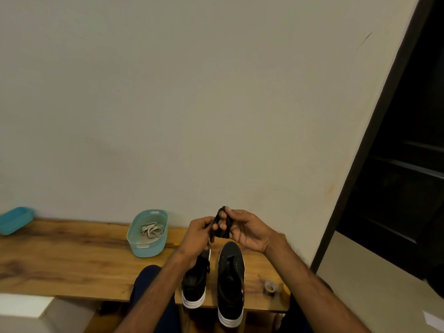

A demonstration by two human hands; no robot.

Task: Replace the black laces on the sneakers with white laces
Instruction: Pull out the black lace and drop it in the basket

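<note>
The left hand and its forearm cover the toe of the left sneaker, so its eyelets can't be read. The black lace around the right hand is too bunched to count turns. At the left edge a blue tray is cut off and blurred, and a yellow thing sits mostly hidden behind the right forearm.
</note>
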